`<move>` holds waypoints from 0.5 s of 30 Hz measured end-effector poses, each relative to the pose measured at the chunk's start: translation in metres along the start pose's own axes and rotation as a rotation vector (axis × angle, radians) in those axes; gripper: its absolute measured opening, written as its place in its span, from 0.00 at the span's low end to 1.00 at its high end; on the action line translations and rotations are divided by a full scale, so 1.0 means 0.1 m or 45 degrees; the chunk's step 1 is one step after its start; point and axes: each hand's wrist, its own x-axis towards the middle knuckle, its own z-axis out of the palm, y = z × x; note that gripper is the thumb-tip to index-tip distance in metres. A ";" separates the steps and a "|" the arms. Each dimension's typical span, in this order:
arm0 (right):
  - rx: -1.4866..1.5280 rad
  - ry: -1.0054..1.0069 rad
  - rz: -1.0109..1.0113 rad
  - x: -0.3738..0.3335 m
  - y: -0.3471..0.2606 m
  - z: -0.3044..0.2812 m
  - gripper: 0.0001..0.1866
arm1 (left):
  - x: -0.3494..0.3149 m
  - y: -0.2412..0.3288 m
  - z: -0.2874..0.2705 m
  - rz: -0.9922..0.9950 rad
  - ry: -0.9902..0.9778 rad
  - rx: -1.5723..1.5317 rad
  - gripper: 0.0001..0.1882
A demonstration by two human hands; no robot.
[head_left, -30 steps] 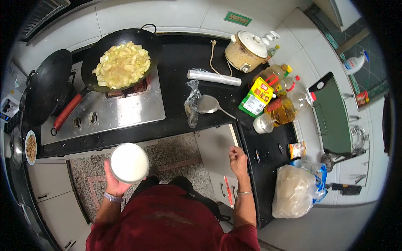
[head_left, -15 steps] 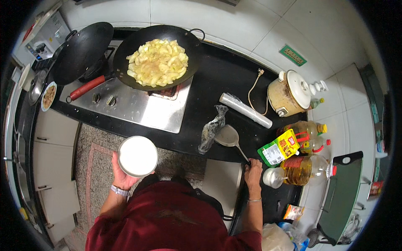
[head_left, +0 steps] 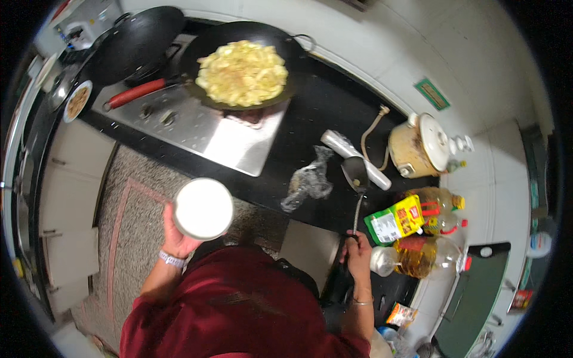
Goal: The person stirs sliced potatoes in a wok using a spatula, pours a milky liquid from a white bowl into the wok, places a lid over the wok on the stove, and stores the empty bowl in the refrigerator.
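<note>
My left hand [head_left: 180,231] grips a round white bowl [head_left: 204,209] from its left side and below, in front of the counter edge; its inside looks plain white. Closed around the dark handle end of a long metal ladle [head_left: 356,173] is my right hand [head_left: 357,253], at the counter's right. The ladle's dark round head lies over or above a roll of cling film [head_left: 340,146], with a small pale bit in it. Crumpled clear plastic wrap [head_left: 307,182] lies to its left. Pale yellow chopped pieces [head_left: 242,73] fill the middle of a black wok [head_left: 194,56] on the stove.
A second black wok [head_left: 137,45] stands at the far left beside a small dish of food [head_left: 77,102]. Rightward are a cream electric pot [head_left: 412,146], oil bottles [head_left: 444,256], a yellow-green pouch [head_left: 395,221] and a white-capped jar [head_left: 382,261]. The stove's steel top [head_left: 239,149] has two knobs.
The view has shifted and tilted. My right hand has swung the ladle's head rightward, from beside the crumpled wrap to the cling film roll, and turned it. The bowl stays in my left hand.
</note>
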 end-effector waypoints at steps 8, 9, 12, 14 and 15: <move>0.248 -0.577 0.050 -0.43 -1.18 0.75 0.14 | 0.02 0.20 0.04 0.143 -0.079 -0.044 0.49; 0.201 -0.694 -0.007 -0.46 -1.29 0.85 0.16 | 0.00 0.24 0.01 0.183 -0.124 -0.044 0.48; -0.055 -0.834 -0.047 -0.57 -1.64 1.14 0.18 | -0.08 0.37 -0.09 0.272 -0.058 0.027 0.52; -0.230 -0.922 -0.134 -0.61 -1.76 1.29 0.18 | -0.11 0.48 -0.18 0.308 -0.118 -0.034 0.49; -0.327 -0.975 -0.162 -0.62 -1.84 1.36 0.18 | -0.14 0.53 -0.23 0.341 -0.166 -0.037 0.47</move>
